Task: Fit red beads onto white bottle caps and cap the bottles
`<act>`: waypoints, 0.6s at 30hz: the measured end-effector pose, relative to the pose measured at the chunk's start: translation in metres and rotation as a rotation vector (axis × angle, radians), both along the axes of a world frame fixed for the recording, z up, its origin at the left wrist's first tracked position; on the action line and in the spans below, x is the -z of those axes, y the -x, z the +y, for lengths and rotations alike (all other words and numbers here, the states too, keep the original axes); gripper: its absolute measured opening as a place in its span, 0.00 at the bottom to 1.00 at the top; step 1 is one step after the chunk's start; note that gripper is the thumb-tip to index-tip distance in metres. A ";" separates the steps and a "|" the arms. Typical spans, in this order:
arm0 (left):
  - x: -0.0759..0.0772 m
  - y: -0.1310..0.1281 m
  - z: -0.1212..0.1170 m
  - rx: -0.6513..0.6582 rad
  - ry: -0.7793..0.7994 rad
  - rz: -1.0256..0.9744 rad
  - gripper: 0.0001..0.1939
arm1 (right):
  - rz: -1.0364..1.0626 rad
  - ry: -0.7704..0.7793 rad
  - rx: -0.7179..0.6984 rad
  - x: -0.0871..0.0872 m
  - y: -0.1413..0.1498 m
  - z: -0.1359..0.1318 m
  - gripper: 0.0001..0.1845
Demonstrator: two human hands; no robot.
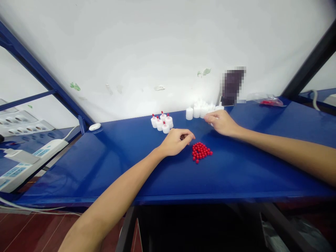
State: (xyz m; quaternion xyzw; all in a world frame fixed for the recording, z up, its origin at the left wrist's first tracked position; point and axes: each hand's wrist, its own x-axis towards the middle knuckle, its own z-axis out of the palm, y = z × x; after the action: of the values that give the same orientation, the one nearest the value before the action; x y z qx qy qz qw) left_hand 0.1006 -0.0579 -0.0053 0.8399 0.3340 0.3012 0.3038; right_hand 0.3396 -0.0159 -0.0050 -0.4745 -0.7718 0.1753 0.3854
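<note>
My left hand [177, 141] is over the blue table, its thumb and forefinger closed together just behind a pile of small red caps [201, 151]. Whatever may be between those fingertips is too small to make out. My right hand [222, 121] is farther back, fingers closed at the front of a cluster of small white bottles [196, 111]; the hand hides part of the cluster and anything it grips. Left of these, several white bottles with red-capped tips [162, 122] stand upright in a group behind my left hand.
A white oval case [95, 126] lies on the blue table [110, 164] near its left end. A dark pixelated object [232, 84] leans against the wall. A clear plastic bag [269, 100] with something red lies at the back right. Power strips [34, 159] are on the left.
</note>
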 end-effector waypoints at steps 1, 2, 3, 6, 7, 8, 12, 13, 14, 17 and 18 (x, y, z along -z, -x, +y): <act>0.000 0.000 0.000 0.000 0.001 -0.001 0.15 | -0.007 0.001 0.012 0.000 -0.001 0.001 0.28; 0.000 0.000 0.000 0.001 0.002 -0.002 0.15 | -0.014 -0.005 0.024 0.000 -0.001 0.001 0.28; 0.000 0.000 0.000 0.000 0.003 -0.005 0.15 | -0.020 -0.017 0.032 0.000 -0.001 0.001 0.27; 0.001 0.000 0.001 -0.006 0.005 -0.021 0.15 | -0.051 -0.081 0.048 0.000 0.002 -0.004 0.20; 0.002 0.000 0.001 -0.010 0.005 -0.028 0.15 | -0.066 -0.105 0.046 0.000 0.004 -0.006 0.17; 0.002 0.000 0.002 -0.015 0.005 -0.040 0.15 | -0.086 -0.122 0.030 0.000 0.006 -0.009 0.15; 0.005 -0.001 0.003 -0.029 0.029 -0.123 0.16 | -0.197 -0.109 -0.143 0.000 0.017 -0.022 0.19; 0.005 -0.002 0.003 -0.026 0.019 -0.128 0.15 | -0.226 -0.092 -0.188 0.000 0.020 -0.025 0.21; 0.006 -0.003 0.003 -0.022 -0.007 -0.117 0.16 | -0.246 -0.078 -0.224 0.000 0.023 -0.028 0.22; 0.004 -0.004 0.002 -0.027 -0.139 -0.046 0.15 | -0.234 -0.071 -0.285 0.000 0.027 -0.033 0.25; 0.002 -0.003 0.003 -0.042 -0.180 -0.031 0.15 | -0.216 -0.090 -0.289 -0.001 0.028 -0.034 0.27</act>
State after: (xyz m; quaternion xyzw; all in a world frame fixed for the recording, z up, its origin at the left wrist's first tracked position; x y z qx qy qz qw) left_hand 0.1033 -0.0551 -0.0074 0.8518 0.3183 0.3494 0.2259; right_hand 0.3120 -0.0495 -0.0044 -0.3571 -0.8757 0.1423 0.2920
